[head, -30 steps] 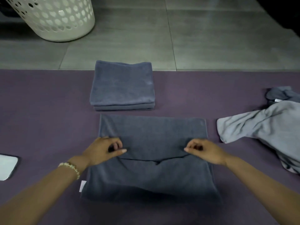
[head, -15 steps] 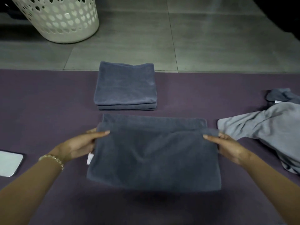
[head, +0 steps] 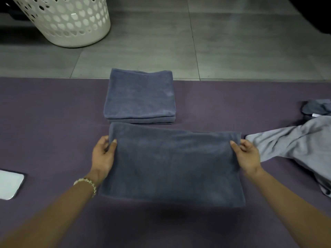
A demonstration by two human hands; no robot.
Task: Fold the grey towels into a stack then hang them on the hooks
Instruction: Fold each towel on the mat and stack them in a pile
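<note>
A dark grey towel (head: 172, 163) lies folded into a wide rectangle on the purple surface (head: 44, 122) in front of me. My left hand (head: 103, 154) pinches its far left corner, thumb on top. My right hand (head: 248, 154) pinches its far right corner the same way. Just beyond it sits a stack of folded grey towels (head: 139, 95), its near edge almost touching the towel I hold. At the right lies a loose heap of lighter grey towels (head: 300, 140), unfolded. No hooks are in view.
A white perforated laundry basket (head: 66, 20) stands on the grey tiled floor (head: 232, 42) at the back left. A white flat object with a dark rim (head: 9, 183) lies at the left edge of the purple surface.
My hands carried the towel's near half forward over the far half, from the middle to the far edge. The fold now lies flat with both far corners pinched.
</note>
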